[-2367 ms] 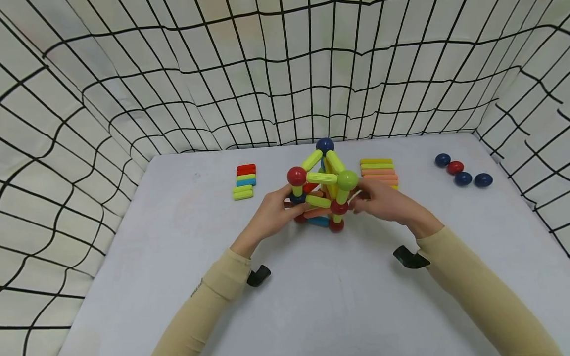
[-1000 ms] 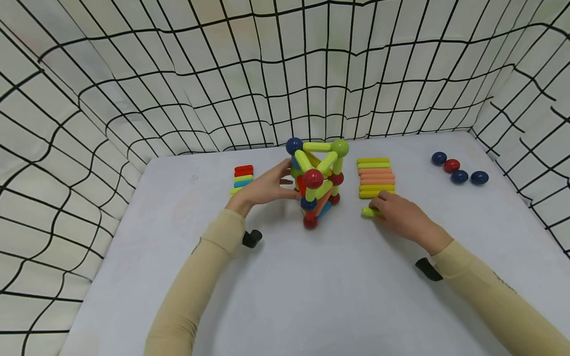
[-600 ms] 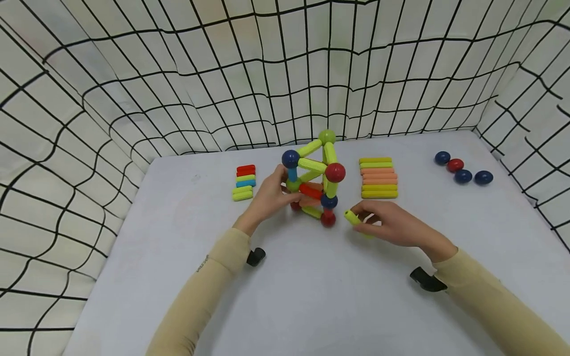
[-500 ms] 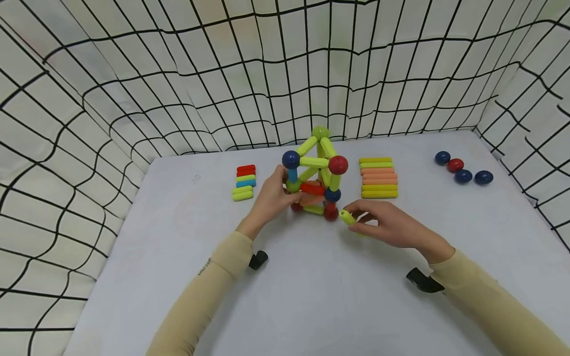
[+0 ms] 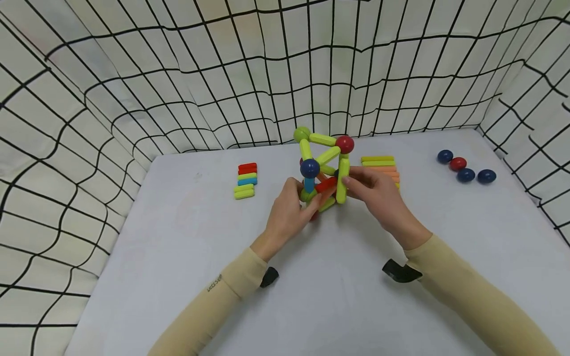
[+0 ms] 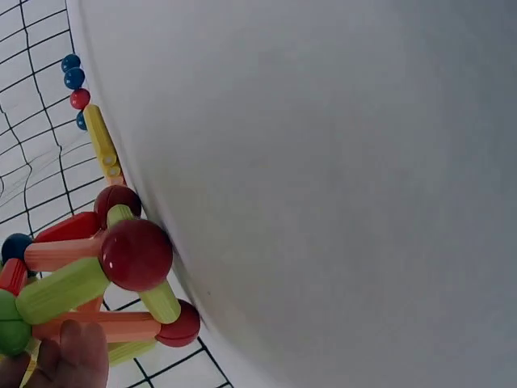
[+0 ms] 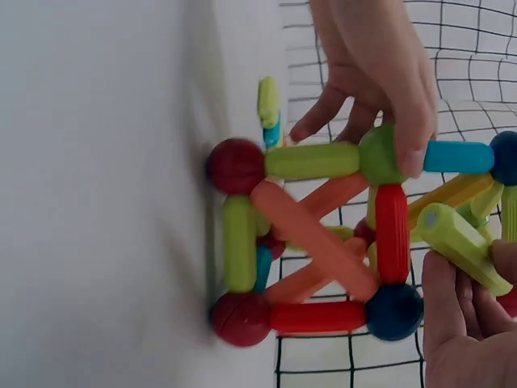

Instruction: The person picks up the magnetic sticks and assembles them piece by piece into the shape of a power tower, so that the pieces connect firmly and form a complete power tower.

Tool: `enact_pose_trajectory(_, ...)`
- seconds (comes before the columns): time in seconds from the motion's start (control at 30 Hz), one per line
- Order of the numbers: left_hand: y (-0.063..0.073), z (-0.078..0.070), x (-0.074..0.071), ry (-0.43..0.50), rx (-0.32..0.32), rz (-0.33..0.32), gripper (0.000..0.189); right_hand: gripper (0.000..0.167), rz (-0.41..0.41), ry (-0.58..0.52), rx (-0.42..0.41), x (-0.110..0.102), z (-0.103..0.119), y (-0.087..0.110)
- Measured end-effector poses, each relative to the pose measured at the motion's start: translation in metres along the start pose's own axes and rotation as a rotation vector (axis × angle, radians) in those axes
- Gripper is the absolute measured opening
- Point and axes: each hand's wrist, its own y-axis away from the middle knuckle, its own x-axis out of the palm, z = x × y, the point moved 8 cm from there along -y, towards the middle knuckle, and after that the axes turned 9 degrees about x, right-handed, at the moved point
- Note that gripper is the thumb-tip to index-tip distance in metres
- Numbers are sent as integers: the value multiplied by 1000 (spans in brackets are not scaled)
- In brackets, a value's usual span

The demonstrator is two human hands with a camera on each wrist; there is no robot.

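Observation:
A tower of magnetic rods and balls (image 5: 310, 168) stands on the table with a triangular top of one green, one red and one blue ball. My left hand (image 5: 287, 211) grips its lower left side; the right wrist view shows the thumb on a green ball (image 7: 381, 153) at mid-height. My right hand (image 5: 378, 198) pinches a lime green rod (image 7: 462, 245) between thumb and fingers. In the head view that rod overlaps the tower's right side, below the red ball (image 5: 345, 144). One end of it, with a grey magnet tip, points toward the red rod (image 7: 393, 234).
Short red, lime and blue rods (image 5: 247, 181) lie in a row at the left. Longer yellow, lime and orange rods (image 5: 378, 162) lie behind my right hand, which partly covers them. Several loose balls (image 5: 465, 175) sit at the far right. A black net (image 5: 285, 59) encloses the table.
My right hand has picked up the lime green rod beside the longer rods and carried it left to the tower. My left hand has turned the tower around.

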Motion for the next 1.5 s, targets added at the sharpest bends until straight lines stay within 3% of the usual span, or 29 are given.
enact_pose_trajectory(0.33,1,-12,2,-31,100,77,34,57,-46,-19,58,7,6,-12)
enact_pose_trajectory(0.67,2,-20,3,-29,166,79,33,53,-81,-18,25,8,10,-13)
enact_pose_trajectory(1.13,2,-25,1,-28,185,62,38,52,-55,-11,10,11,8,-14)
enact_pose_trajectory(1.5,-1,-25,4,-43,143,56,45,52,-47,28,5,11,8,-14)
